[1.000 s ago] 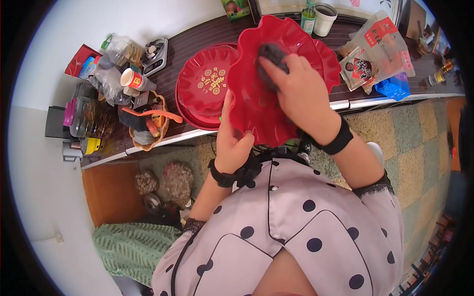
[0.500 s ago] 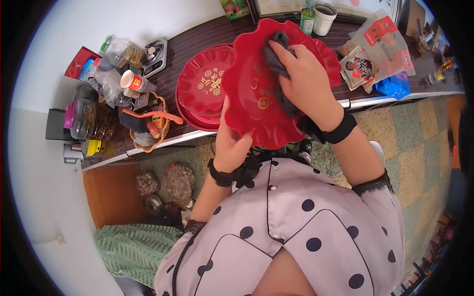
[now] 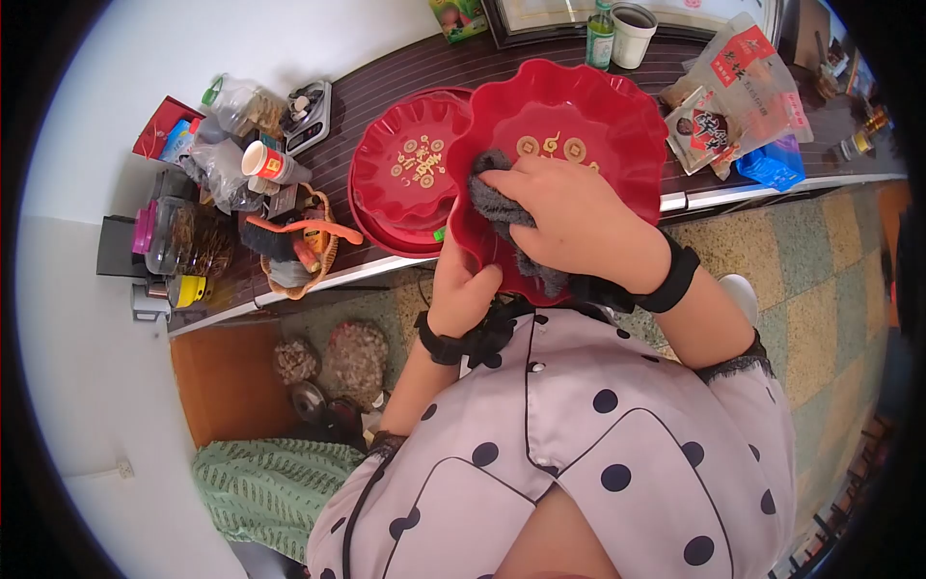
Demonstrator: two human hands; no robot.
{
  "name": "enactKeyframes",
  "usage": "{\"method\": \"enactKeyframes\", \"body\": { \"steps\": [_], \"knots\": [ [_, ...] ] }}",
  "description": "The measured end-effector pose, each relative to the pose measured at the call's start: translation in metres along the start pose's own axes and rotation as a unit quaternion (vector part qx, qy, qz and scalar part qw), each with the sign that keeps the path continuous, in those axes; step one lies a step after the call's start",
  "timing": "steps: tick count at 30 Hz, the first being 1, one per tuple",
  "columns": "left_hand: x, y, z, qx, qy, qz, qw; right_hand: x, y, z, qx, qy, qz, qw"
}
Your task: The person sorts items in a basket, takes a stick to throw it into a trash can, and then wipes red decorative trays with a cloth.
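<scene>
A red tray with a wavy rim and gold coin patterns is held up over the table's front edge. My left hand grips its near left rim, thumb on the inner side, the other fingers mostly hidden behind it. In my right hand is a dark grey cloth, pressed against the tray's inside near the left rim. Left of it, a smaller red wavy tray with gold characters lies on another red tray on the dark striped table.
On the table's left stand a wicker basket with an orange-handled brush, a paper cup and a small scale. At the back are a green bottle and a white cup; food bags lie right.
My right hand and the cloth have moved from the tray's far right part down and left to its near left side. The tray has tilted, showing more of its far inside.
</scene>
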State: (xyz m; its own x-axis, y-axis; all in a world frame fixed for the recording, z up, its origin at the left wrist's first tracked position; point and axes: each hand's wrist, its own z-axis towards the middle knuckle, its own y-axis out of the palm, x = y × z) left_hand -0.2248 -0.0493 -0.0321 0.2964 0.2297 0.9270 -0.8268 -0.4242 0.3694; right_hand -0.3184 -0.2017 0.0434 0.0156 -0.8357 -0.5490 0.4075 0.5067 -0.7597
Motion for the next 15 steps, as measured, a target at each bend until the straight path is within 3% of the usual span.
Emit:
{"method": "enactKeyframes", "body": {
  "steps": [2, 4, 8, 11, 15],
  "knots": [
    [-0.003, 0.002, 0.001, -0.010, 0.023, 0.015, 1.000, 0.001, -0.001, -0.001, -0.034, 0.038, -0.010, 0.999],
    [-0.004, 0.002, 0.001, -0.005, 0.062, 0.117, 0.991, 0.003, 0.005, 0.001, 0.031, 0.017, 0.031, 0.999],
    [-0.004, -0.003, -0.001, -0.006, 0.047, 0.161, 0.986, -0.010, -0.004, 0.010, 0.103, -0.051, 0.095, 0.989],
    [0.003, 0.000, -0.001, 0.003, 0.058, 0.178, 0.982, -0.013, -0.003, 0.009, 0.130, -0.070, 0.086, 0.985],
    [0.000, -0.001, -0.009, 0.057, 0.117, 0.165, 0.978, 0.009, -0.002, 0.005, 0.174, -0.016, -0.041, 0.984]
  ]
}}
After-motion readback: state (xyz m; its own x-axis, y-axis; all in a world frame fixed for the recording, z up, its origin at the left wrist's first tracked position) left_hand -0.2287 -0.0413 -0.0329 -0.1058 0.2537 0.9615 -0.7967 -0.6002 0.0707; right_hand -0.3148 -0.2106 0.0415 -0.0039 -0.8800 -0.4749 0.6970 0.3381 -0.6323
